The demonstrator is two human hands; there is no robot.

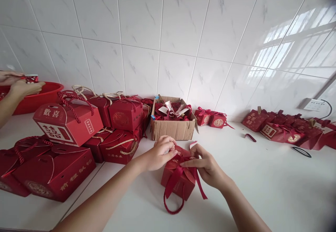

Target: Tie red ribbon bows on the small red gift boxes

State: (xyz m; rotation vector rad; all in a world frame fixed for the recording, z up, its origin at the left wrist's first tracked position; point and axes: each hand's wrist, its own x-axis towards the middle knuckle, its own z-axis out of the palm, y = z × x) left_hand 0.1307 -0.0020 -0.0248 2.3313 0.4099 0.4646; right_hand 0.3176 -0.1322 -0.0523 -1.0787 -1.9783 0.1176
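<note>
A small red gift box (185, 190) stands on the white countertop in front of me, with a twisted red cord handle (173, 212) hanging down its near side. A red ribbon (175, 177) lies in a bow over its top, its tails draping down the front. My left hand (160, 154) has its fingers curled at the box's upper left; the fingertips are partly hidden. On the other side, my right hand (208, 165) bends its fingers at the ribbon, the index finger reaching to the knot. A white-and-red slip (193, 144) shows beside its thumb.
Larger red gift boxes (70, 120) are stacked on the left. Behind my hands stands a cardboard box (172, 130) of ribbons and tags. Several small red boxes (279, 133) and a black ring (301, 152) lie right. Another person's hands (25, 86) work over a red basin (49, 93).
</note>
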